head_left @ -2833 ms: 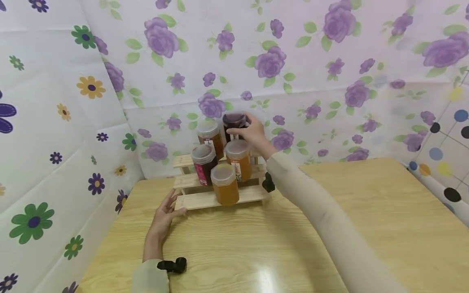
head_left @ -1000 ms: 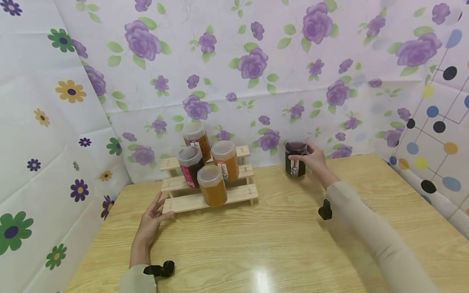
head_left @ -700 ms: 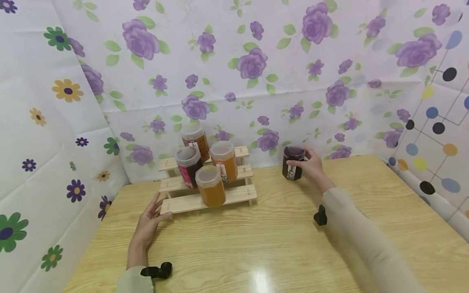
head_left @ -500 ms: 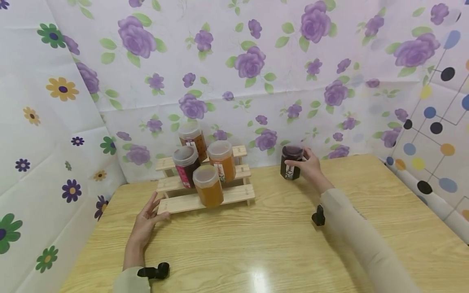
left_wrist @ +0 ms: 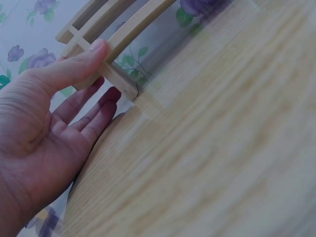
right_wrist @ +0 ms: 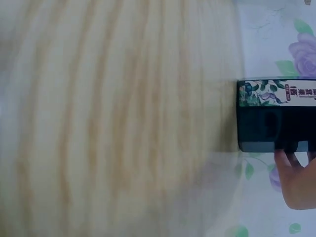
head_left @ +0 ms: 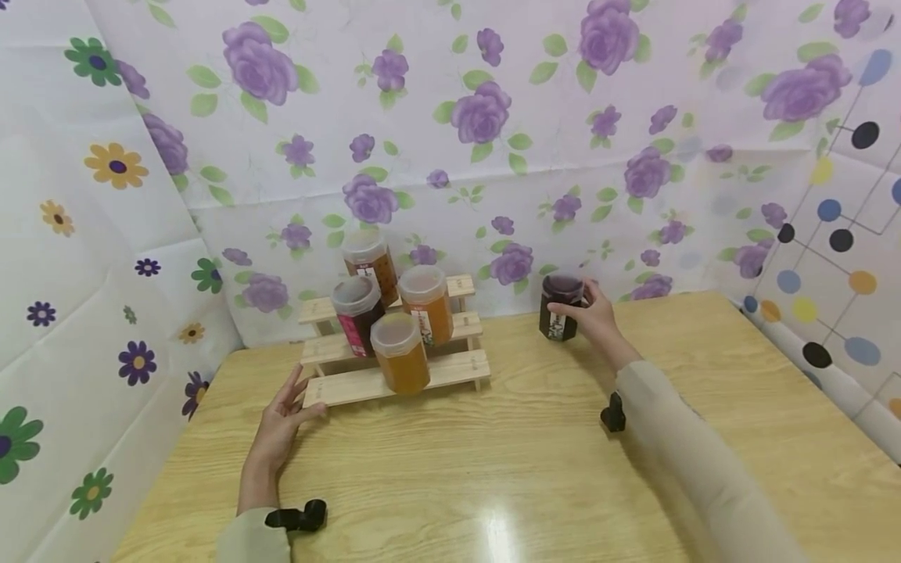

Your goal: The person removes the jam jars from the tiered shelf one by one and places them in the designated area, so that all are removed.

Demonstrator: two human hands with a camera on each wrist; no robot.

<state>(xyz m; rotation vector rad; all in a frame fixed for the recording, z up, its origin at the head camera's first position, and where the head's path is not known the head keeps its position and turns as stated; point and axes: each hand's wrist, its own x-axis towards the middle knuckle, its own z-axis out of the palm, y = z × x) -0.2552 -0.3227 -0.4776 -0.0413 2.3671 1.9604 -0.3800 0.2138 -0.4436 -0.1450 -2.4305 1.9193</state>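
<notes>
A wooden three-tier display rack (head_left: 450,371) stands on the table with several lidded jars on its steps. My left hand (head_left: 274,426) grips the rack's left end; in the left wrist view the thumb (left_wrist: 74,71) lies along the end and the fingers reach behind it. On the rack are a front amber jar (head_left: 403,361), an orange jar (head_left: 436,313), a dark jar with a pink label (head_left: 360,320) and a brown jar (head_left: 380,274) at the top. Off to the right, my right hand (head_left: 598,317) holds a dark jar with a floral label (head_left: 556,322), upright at the table's back.
The wood-grain table (head_left: 436,469) reaches back to a purple-flowered cloth (head_left: 486,180). Patterned cloths also close off the left and right sides. A black wrist mount (head_left: 299,516) sits on the left sleeve and another mount (head_left: 614,413) on the right.
My right hand has carried the dark floral-label jar off the rack's top step, rightward and down to the table's back. My left hand stays at the rack. The last half second shows little motion.
</notes>
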